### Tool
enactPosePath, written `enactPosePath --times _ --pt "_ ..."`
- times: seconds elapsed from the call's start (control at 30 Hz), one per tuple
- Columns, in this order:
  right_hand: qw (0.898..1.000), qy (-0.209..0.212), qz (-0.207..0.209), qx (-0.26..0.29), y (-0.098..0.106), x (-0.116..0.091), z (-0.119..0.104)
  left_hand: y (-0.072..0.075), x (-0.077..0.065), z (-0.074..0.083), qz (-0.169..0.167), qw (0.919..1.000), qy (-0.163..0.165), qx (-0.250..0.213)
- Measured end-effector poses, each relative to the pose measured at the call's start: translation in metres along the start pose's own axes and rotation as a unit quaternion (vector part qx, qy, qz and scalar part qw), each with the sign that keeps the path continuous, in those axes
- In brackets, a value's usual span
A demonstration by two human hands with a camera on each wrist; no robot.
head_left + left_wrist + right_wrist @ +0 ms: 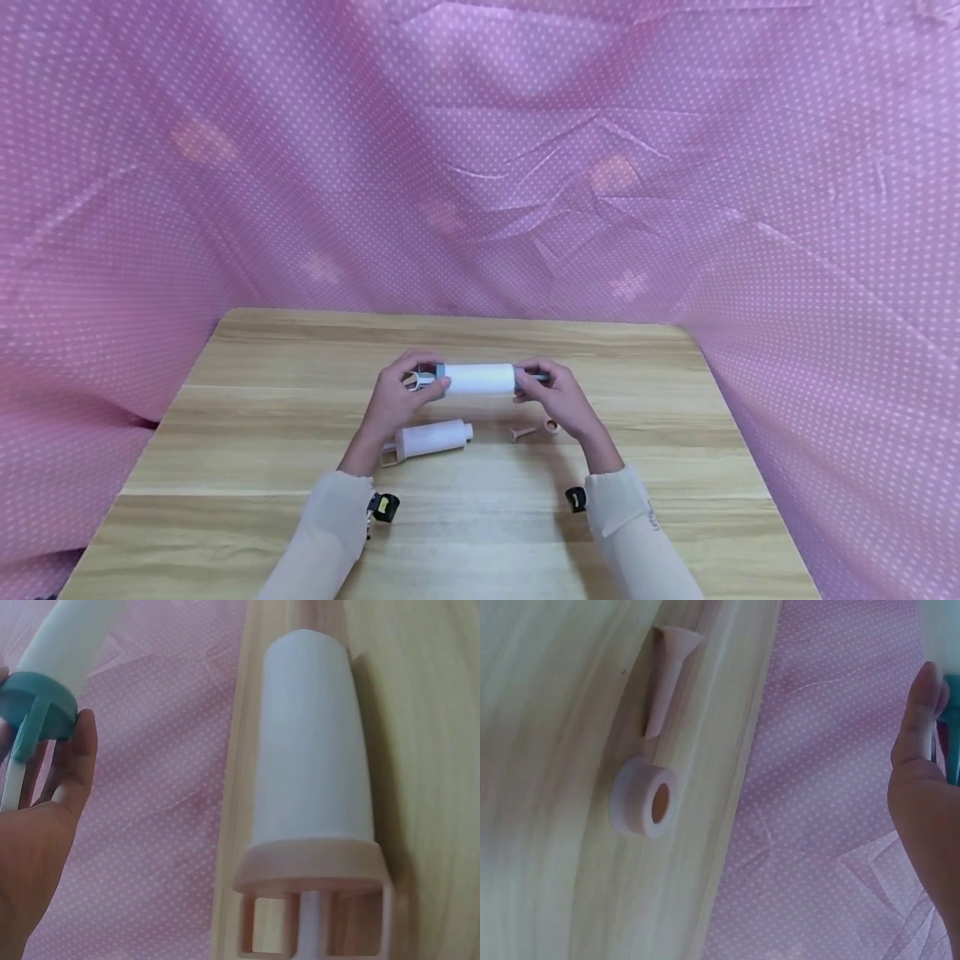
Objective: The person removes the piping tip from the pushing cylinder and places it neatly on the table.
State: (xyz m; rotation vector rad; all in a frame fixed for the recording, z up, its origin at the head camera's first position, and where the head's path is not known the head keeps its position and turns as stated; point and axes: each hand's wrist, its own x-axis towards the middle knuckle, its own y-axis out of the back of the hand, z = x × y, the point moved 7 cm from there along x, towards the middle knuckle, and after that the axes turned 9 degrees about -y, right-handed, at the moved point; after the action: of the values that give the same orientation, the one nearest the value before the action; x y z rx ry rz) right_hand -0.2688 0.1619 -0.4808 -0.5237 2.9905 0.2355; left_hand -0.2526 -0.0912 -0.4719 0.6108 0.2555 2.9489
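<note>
Both hands hold a white-and-teal plunger syringe [480,379] sideways above the table. My left hand [395,398] grips its teal handle end, thumb and fingers around the cap [37,697]. At the other end my right hand [564,402] pinches the teal fitting, where a slim teal nozzle [542,377] points right; the fingers partly hide it. Below lies a white-and-pink plunger syringe [435,437], its pink frame handle [315,866] to the left. A pink funnel-shaped nozzle [669,675] and a pink ring cap [641,799] lie loose near my right hand.
A wood-grain table [480,533] bears the loose parts. Pink dotted cloth [480,208] hangs behind it and along both sides. Dark wrist-camera mounts [385,507] sit at the light sleeves [337,508].
</note>
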Motion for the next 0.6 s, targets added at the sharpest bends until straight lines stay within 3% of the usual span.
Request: enactPosePath --times 0.23,0.47,0.6 --pt "1.000 0.023 0.016 -0.013 0.001 -0.004 -0.007 0.002 -0.003 -0.003 0.007 0.9999 0.012 0.002" --pt "0.999 0.046 0.012 0.002 0.001 -0.007 -0.008 0.003 -0.005 0.037 -0.001 0.9997 0.024 -0.005" --pt "0.999 0.036 0.022 0.007 0.000 -0.006 -0.009 0.003 -0.004 0.040 -0.004 0.9998 0.017 -0.013"
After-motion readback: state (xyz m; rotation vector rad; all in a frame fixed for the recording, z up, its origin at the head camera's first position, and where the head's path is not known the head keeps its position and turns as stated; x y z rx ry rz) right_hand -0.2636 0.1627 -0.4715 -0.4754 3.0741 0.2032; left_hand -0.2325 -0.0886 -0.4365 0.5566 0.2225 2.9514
